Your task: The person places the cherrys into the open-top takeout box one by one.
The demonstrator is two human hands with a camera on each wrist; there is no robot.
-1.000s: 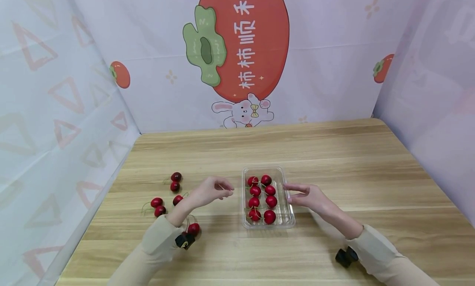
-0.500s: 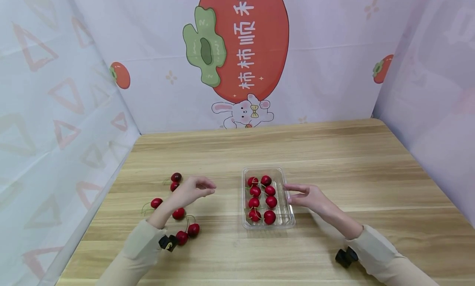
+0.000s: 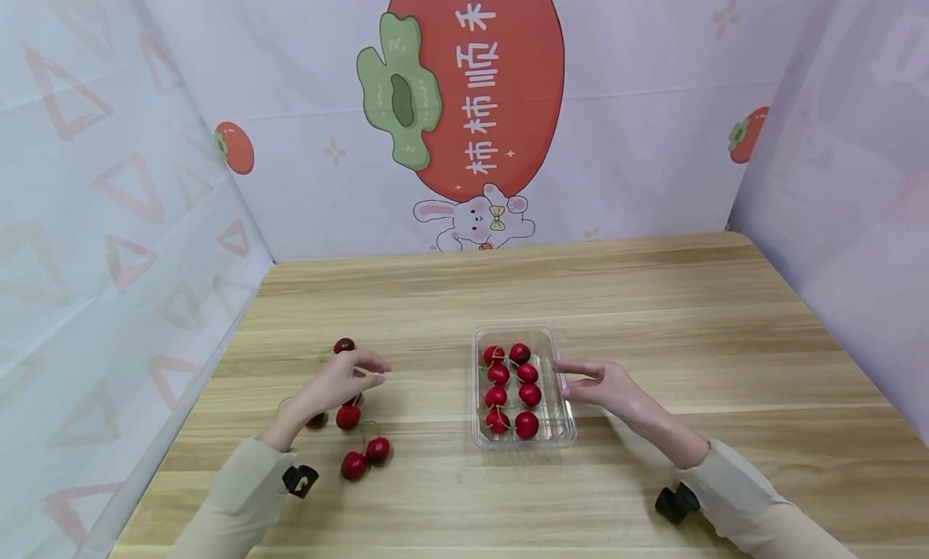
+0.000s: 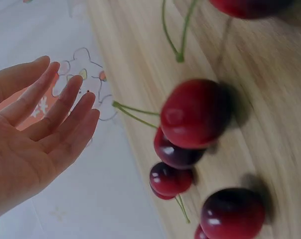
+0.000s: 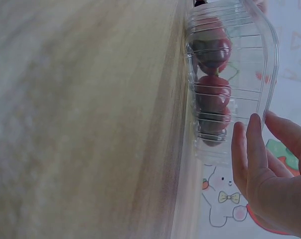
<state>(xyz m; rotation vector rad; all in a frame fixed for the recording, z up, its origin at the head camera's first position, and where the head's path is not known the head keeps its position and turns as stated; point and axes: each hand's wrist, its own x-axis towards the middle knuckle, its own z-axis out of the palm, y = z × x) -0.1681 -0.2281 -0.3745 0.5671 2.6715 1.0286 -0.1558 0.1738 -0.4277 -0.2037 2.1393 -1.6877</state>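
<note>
In the head view my left hand (image 3: 341, 379) hovers over the loose cherries on the left. Its fingers are loosely extended and hold nothing; in the left wrist view the palm is bare, apart from the nearby red cherry (image 4: 194, 113). A clear plastic box (image 3: 561, 426) stands at the middle of the table, with several cherries (image 3: 527, 394) in two columns inside. My right hand (image 3: 602, 384) touches the box's right rim with its fingertips, the fingers fairly straight. In the right wrist view, fingertips (image 5: 255, 122) lie against the clear side wall near the rim.
Two cherries (image 3: 366, 457) lie in front of the left hand, joined by stems. One dark cherry (image 3: 344, 345) lies behind it; others are partly hidden under the hand. The wooden table (image 3: 639, 301) meets a printed cloth backdrop (image 3: 624, 164) at its back edge.
My left hand has moved left, away from the box, and now hangs over the loose cherries. The right hand and the box have stayed in place.
</note>
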